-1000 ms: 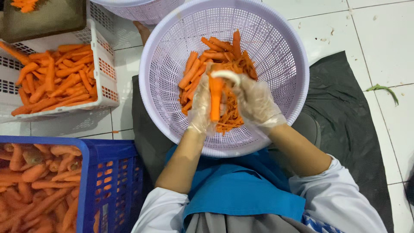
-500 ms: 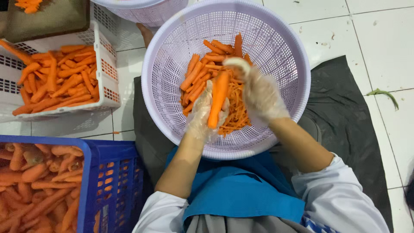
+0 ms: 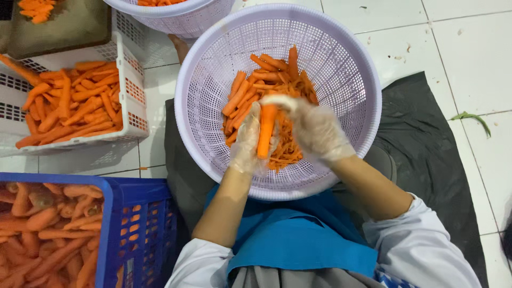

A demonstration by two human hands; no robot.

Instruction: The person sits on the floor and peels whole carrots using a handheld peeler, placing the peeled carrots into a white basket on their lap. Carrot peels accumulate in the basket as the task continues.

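Both my hands wear thin clear plastic gloves and work over a round lilac perforated basket (image 3: 341,58) that sits on my lap. My left hand (image 3: 246,143) grips a carrot (image 3: 265,133) held upright by its lower end. My right hand (image 3: 316,128) rests against the carrot's top, closed around a small tool that I cannot make out under the glove. Peeled carrots (image 3: 266,72) and orange shavings (image 3: 285,154) lie in the basket under my hands.
A white crate (image 3: 128,69) of carrots stands at the left, a blue crate (image 3: 144,224) of unpeeled carrots at the lower left. Another lilac basket (image 3: 176,16) sits at the top. A dark mat (image 3: 426,154) covers the white tiled floor; a green scrap (image 3: 472,118) lies at right.
The carrot has turned from slanted to nearly upright in my left hand. My right hand has slid along it toward its top end.
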